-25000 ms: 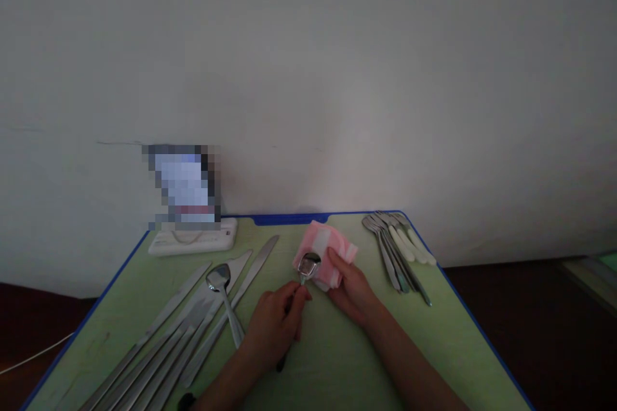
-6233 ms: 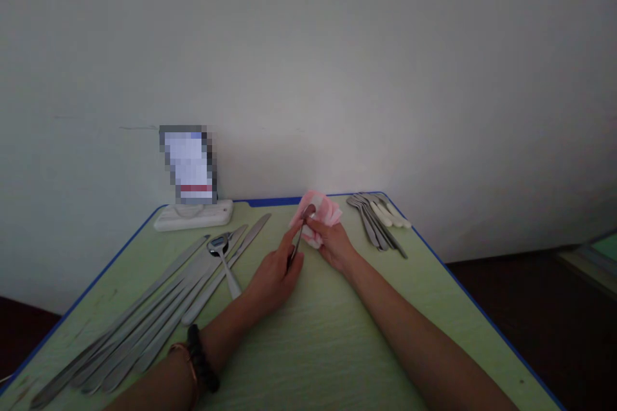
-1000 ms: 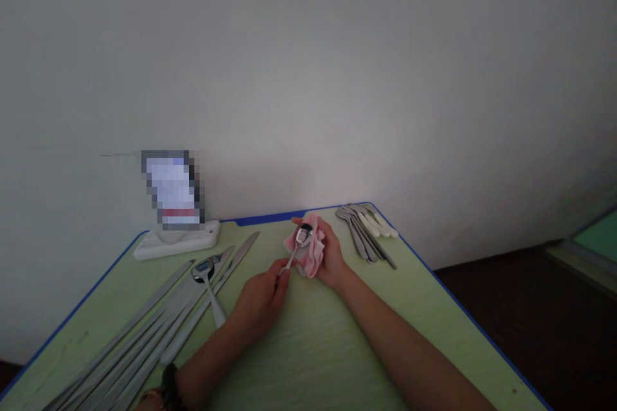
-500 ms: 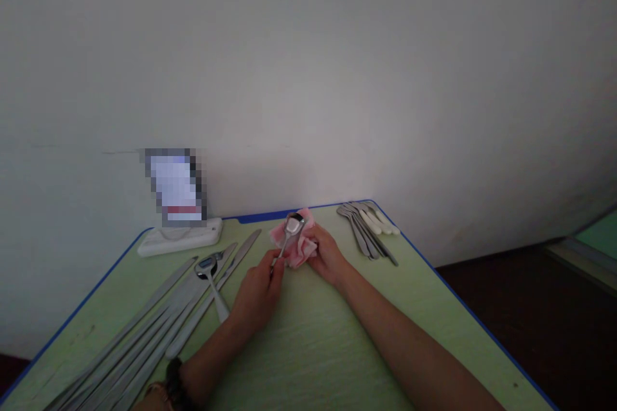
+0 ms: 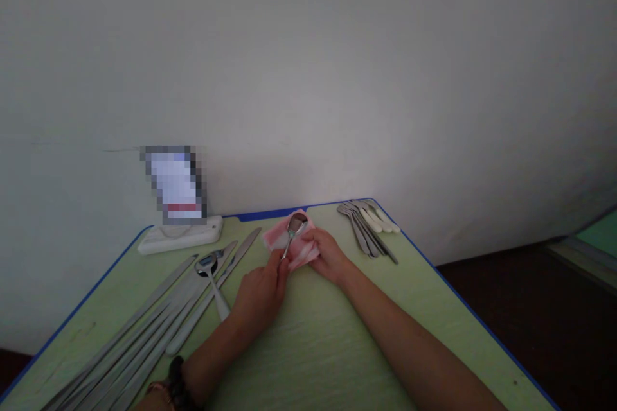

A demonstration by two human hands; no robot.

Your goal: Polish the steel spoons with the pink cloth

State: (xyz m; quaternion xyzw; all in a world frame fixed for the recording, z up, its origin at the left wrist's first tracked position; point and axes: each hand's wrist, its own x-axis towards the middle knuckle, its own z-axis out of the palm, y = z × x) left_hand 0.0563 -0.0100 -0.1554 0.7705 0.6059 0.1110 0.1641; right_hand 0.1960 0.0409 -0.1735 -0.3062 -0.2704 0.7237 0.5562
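My left hand (image 5: pixel 266 284) is closed round the handle of a metal spoon (image 5: pixel 295 225), whose bowl points up and away from me. Behind the bowl lies a pink and white cloth (image 5: pixel 274 235), gripped at its right side by my right hand (image 5: pixel 328 254). The right thumb rests on the cloth beside the spoon; some of its fingers are hidden under the fabric. Left of my left hand, another spoon (image 5: pixel 208 266) lies across several table knives (image 5: pixel 159 327). Cloth and spoon are held above the far middle of the green table (image 5: pixel 308 347).
Several spoons and other cutlery (image 5: pixel 359 231), some with white handles (image 5: pixel 371 221), lie at the back right. A phone (image 5: pixel 174 185), blurred out, leans on a white stand (image 5: pixel 180 236) at the back left. Behind the table's blue edge rises a grey wall (image 5: pixel 308 77).
The cloth has spread out flatter and reaches further left. The spoon has shifted slightly right and its bowl has turned. Both hands keep their hold.
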